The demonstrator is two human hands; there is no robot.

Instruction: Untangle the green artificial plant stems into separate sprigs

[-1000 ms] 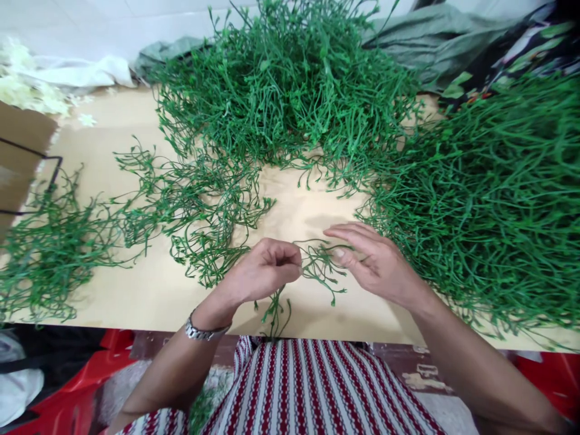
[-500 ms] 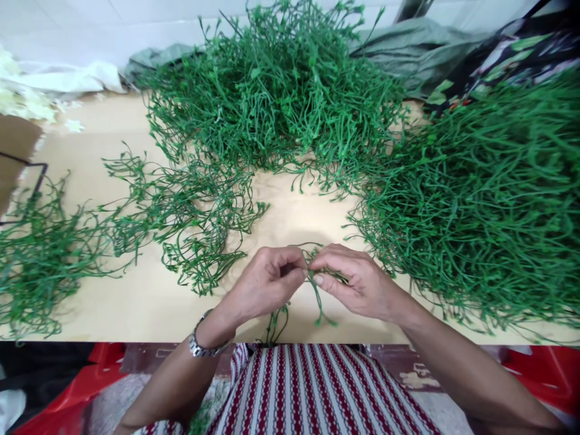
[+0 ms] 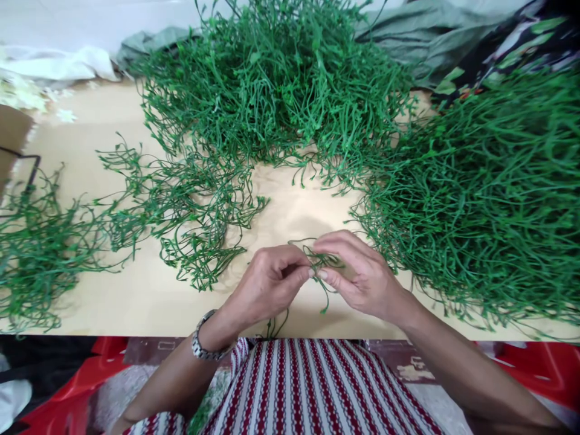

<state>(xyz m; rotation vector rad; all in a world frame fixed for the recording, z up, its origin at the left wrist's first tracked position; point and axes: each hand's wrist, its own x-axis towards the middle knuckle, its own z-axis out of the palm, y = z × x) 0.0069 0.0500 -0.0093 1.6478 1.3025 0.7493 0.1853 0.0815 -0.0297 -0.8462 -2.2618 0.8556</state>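
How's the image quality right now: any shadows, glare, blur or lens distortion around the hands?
Head view: soft light, with faint shadows on the tabletop around the left hand and right hand, no harsh glare there; wall pale, nearly washed out; green pile on the right softer toward the picture's edge; top right corner dark; forearms apparently stretched by a wide lens.

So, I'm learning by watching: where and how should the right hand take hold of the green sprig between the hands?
I'd bring the right hand in from the right, closing thumb and forefinger on the green sprig just beyond the left hand: its stems converge there, while their tips splay.
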